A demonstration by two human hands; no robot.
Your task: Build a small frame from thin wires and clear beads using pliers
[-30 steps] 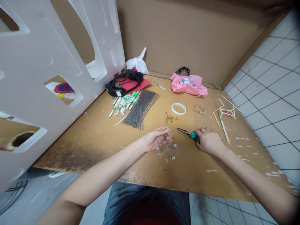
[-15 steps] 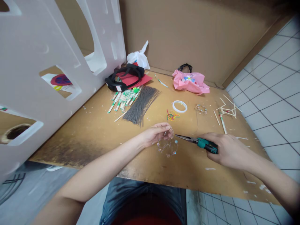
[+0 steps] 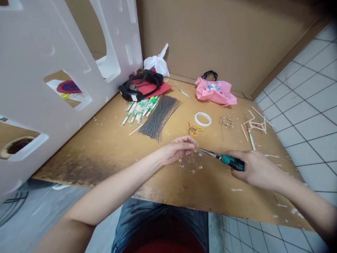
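My left hand pinches the top of a thin wire piece strung with small clear beads, which hangs just above the brown table. My right hand grips green-handled needle-nose pliers. The pliers' tip points left and meets the wire right beside my left fingertips.
Behind my hands lie a bundle of grey wires, green-banded sticks, coloured rubber bands, a tape ring, a second beaded wire piece, a stick frame, a pink bag and black goggles. White foam panels stand at left.
My right hand picked the pliers up off the table and brought their tip leftward to the beaded wire. My left hand lifted the wire slightly.
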